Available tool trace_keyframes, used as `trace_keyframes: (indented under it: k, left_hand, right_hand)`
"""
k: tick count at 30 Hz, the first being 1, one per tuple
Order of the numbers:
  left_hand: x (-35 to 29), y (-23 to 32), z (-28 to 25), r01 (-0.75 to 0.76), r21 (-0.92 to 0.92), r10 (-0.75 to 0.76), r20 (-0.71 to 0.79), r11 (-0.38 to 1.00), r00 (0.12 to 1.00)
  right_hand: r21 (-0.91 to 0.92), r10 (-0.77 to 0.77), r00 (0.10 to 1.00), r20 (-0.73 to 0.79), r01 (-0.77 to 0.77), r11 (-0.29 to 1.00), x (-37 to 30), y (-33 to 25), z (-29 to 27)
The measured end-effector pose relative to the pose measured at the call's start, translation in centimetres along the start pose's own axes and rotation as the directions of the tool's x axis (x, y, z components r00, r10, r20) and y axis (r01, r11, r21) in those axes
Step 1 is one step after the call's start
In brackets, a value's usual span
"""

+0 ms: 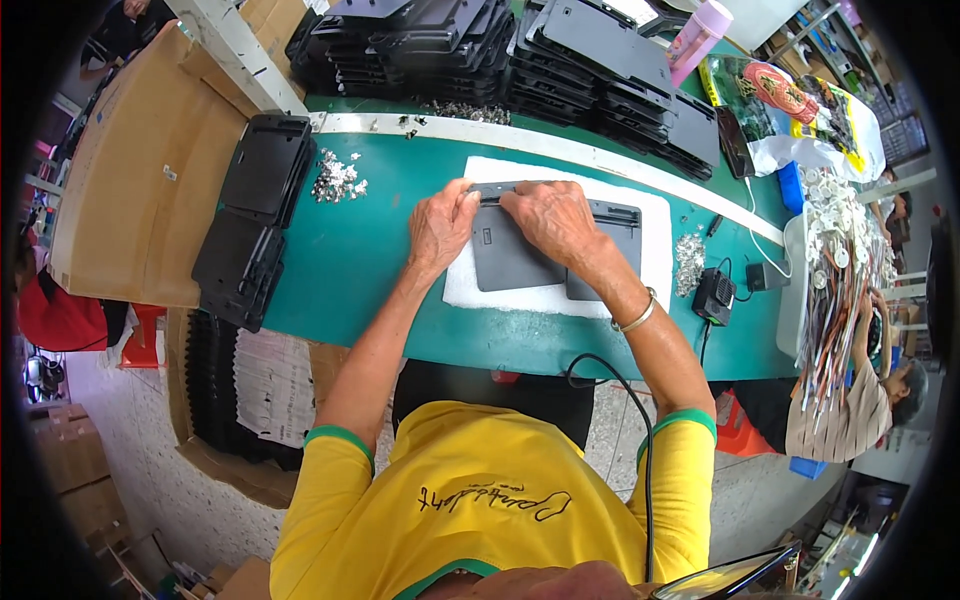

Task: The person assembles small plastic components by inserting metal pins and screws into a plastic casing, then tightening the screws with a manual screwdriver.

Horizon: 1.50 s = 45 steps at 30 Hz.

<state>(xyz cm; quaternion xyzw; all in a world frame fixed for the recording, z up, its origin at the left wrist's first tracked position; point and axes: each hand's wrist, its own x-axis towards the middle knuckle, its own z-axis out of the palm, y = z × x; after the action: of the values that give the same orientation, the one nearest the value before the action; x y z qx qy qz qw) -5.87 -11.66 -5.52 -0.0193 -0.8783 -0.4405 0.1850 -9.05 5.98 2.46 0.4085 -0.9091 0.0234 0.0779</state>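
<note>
A dark grey flat plastic panel [508, 255] with a raised bar along its far edge lies on a white foam sheet [655, 255]. Beside it on the right, partly behind my forearm, is another such panel [622, 238]. My left hand [445, 228] is closed on the first panel's far left corner, thumb on top. My right hand [556, 222] bends over the same far edge, fingers curled and thumb pressed against the bar. Any small part under these fingertips is hidden.
Dark panels are stacked at the back [600, 60] and left [255, 190]. Small metal clips [340, 178] lie left of the foam, clear bits [690, 262] right. A white rail [590, 150] crosses behind. A black device [714, 297] and a bin of cables [795, 290] stand right.
</note>
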Motion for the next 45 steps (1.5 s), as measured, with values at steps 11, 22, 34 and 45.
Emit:
trace_keyframes:
  k: [11,22,34,45]
  left_hand:
    - [0.0,-0.1,0.1,-0.004,-0.017,0.004,0.0,1.0,1.0]
    - [0.1,0.3,-0.1,-0.02,-0.031,0.019,-0.019,0.999,1.0]
    - [0.0,0.1,0.1,-0.017,-0.025,0.017,-0.013,1.0,1.0]
    - [0.2,0.7,-0.3,0.041,-0.032,-0.04,0.025,0.999,0.999]
  right_hand:
    - [-0.012,-0.006,1.0,-0.028,0.006,1.0,0.3,-0.1,0.1]
    - [-0.09,-0.031,0.999,-0.025,0.028,0.996,0.5,-0.4,-0.2]
    - [-0.055,0.003,1.0,0.006,-0.003,0.999,0.4,-0.3,-0.1]
    - [-0.056,0.014,0.997,0.071,-0.01,0.998,0.6,-0.2,-0.4]
